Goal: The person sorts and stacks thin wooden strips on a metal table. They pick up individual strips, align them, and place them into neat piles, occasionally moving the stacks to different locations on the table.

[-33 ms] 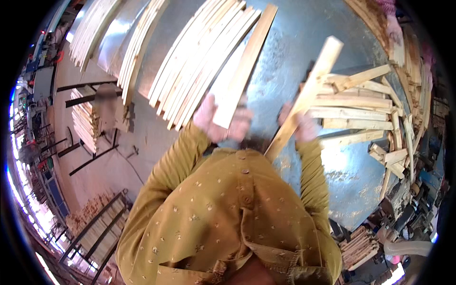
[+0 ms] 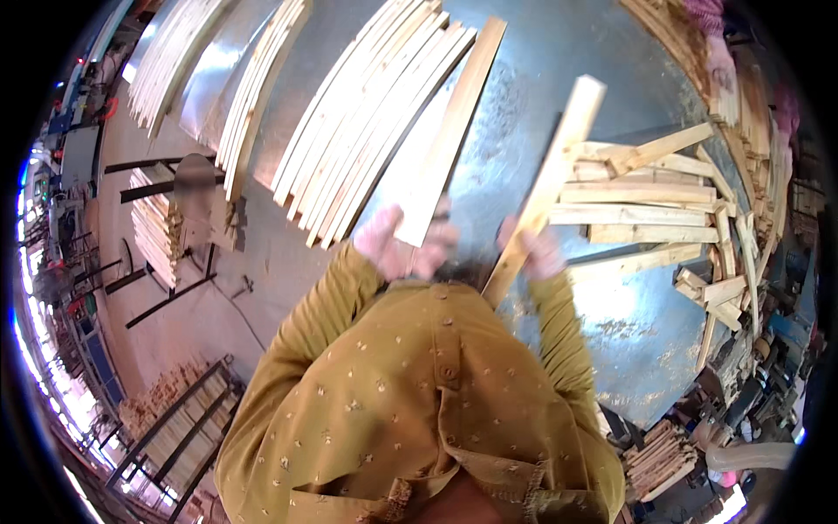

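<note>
My left hand (image 2: 400, 255) is closed round the near end of a long wooden slat (image 2: 461, 118), with fingers on both sides of it. That slat slants away to the upper right, beside a row of pale slats (image 2: 362, 122) laid side by side. My right hand (image 2: 543, 251) grips a second, thicker-looking wooden strip (image 2: 559, 170) near its lower end. The strip is tilted, its far end pointing up and right and its near end close to my shirt. Right of it lies a loose pile of wooden pieces (image 2: 642, 192), partly covered by the strip.
The metal tabletop (image 2: 515, 96) lies under the wood. Two more slat groups (image 2: 262, 87) (image 2: 175, 61) are at the far left. Slats sit on a rack (image 2: 188, 428) at lower left. Another person's pink-sleeved arm (image 2: 716, 44) shows at upper right, near more stacked wood (image 2: 755, 131).
The strip in my right hand has shifted left and slightly toward me, along with the hand. My left hand and its slat have come slightly nearer to me.
</note>
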The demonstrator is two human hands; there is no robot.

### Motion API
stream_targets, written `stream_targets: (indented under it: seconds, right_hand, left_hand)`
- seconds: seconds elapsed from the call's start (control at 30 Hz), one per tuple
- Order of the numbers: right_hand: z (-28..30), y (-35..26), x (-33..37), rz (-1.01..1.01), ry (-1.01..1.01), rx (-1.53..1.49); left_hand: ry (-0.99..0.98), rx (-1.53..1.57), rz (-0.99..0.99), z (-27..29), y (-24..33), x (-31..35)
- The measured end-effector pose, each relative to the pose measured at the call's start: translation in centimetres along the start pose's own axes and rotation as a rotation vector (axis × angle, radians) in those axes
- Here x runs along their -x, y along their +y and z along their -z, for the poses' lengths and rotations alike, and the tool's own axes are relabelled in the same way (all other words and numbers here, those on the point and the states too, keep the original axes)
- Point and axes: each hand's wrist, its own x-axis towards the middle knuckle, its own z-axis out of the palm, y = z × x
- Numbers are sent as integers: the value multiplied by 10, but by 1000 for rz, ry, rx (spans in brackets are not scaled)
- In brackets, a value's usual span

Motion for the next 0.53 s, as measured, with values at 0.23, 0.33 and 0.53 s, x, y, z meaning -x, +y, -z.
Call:
stream_targets:
  seconds: [0.23,0.33,0.53]
  right_hand:
    - [27,85,3,-28,163,330]
    - [7,81,-3,-9,301,472]
    - [-14,92,-28,2,460,479]
  left_hand:
    - [239,-538,-149,-20,4,42]
    - [276,-706,-363,-50,42,44]
    - [144,-1075,-453,-57,296,1]
